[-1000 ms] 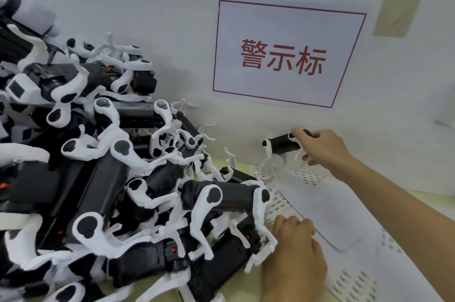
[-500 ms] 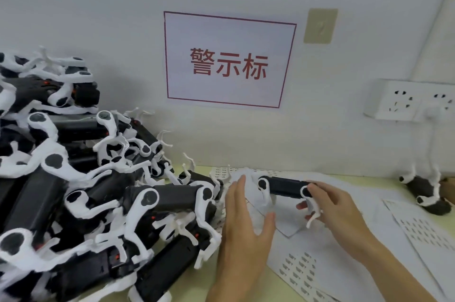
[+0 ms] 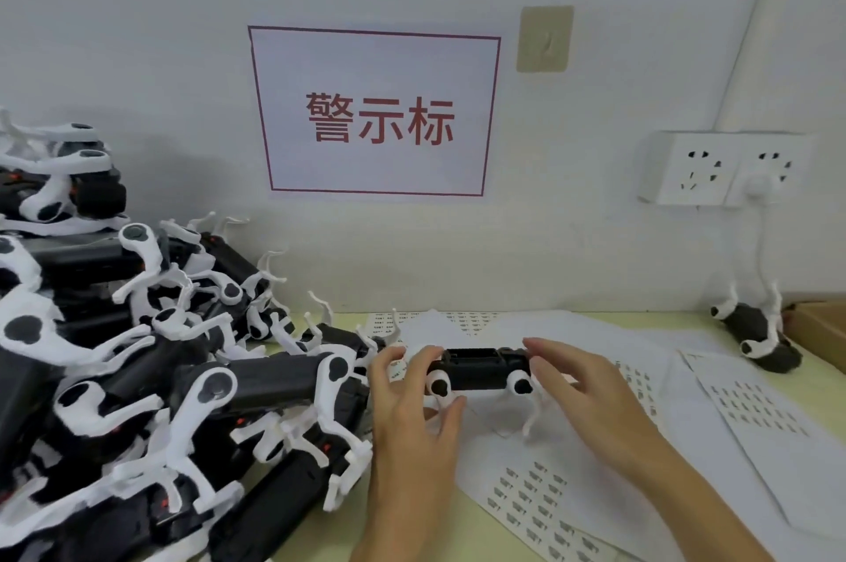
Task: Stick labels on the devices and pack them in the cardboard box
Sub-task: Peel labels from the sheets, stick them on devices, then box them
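Your hands: two in view, both raised over the label sheets at the middle of the table, one at each end of a single device.
Left hand (image 3: 412, 396): your fingers and thumb curl round the left end of the device, gripping it beside its white leg.
Right hand (image 3: 590, 392): your fingers lie fairly straight along the right end of the device and touch it; whether the thumb closes under it cannot be told.
Held device (image 3: 480, 371): one black, bar-shaped body with white legs hanging below, level between your hands, just above the sheets and in front of the wall.
Device pile (image 3: 137, 378): a tangled heap of black-and-white devices fills the left of the table, stacked against the wall; they overlap too much for a sure count, though well over ten show.
Lone device (image 3: 755, 332): one more lies on its side at the far right of the table, legs up, just beside the box.
Cardboard box (image 3: 819, 328): one, only its brown corner showing at the right edge.
Label sheets (image 3: 751, 406): at least three white sheets printed with rows of small labels lie spread and overlapping under and to the right of your hands.
Wall sign (image 3: 375, 112): one white sheet with a red border and three red characters, above the table.
Socket strip (image 3: 728, 172): one white block on the wall at right, with one plug in it and a white cable hanging down.
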Motion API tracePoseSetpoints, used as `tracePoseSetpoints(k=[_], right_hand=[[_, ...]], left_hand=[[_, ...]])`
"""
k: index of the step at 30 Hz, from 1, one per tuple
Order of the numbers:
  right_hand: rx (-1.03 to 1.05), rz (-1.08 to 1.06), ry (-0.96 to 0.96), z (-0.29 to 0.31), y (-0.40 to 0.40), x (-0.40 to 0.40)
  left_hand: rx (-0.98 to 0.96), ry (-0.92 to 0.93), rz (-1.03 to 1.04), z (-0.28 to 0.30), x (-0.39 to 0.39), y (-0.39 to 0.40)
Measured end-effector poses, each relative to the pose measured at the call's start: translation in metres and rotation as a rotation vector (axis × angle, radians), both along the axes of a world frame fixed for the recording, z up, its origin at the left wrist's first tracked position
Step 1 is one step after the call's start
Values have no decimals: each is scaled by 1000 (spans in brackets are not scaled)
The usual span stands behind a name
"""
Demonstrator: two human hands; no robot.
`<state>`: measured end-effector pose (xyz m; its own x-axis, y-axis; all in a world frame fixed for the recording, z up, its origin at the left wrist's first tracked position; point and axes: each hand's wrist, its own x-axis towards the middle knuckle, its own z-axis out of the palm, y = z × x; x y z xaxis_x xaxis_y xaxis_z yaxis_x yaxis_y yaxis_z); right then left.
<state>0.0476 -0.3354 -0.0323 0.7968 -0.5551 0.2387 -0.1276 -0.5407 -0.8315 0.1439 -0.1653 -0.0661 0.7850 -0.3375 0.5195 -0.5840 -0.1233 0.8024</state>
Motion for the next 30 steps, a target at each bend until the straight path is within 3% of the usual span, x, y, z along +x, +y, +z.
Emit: tracePoseSetpoints(k=[4,8,11,16,20,26,30], right_hand=[[-97,-297,79,4,-15,-24],[-90,-551,346,-4,-25,-64],[-71,-547,443,-13,-20,-81],[-212,-470,513,-17,-7,-80],[-34,-472,421,-14,-10,-82],[275,-501,49,-9,-13,-90],[352,-430,-84,-7,-13,-93]], left_hand=[[18,-58,10,-3,2,0],[69,-122,22,-5,-1,-2],[73,-182,54,-7,-3,-5],[108,-235,81,-4,-8,-1],[80,-242,109,-1,-9,1],[51,-241,148,1,-11,4],[34,-360,161,9,-21,2]])
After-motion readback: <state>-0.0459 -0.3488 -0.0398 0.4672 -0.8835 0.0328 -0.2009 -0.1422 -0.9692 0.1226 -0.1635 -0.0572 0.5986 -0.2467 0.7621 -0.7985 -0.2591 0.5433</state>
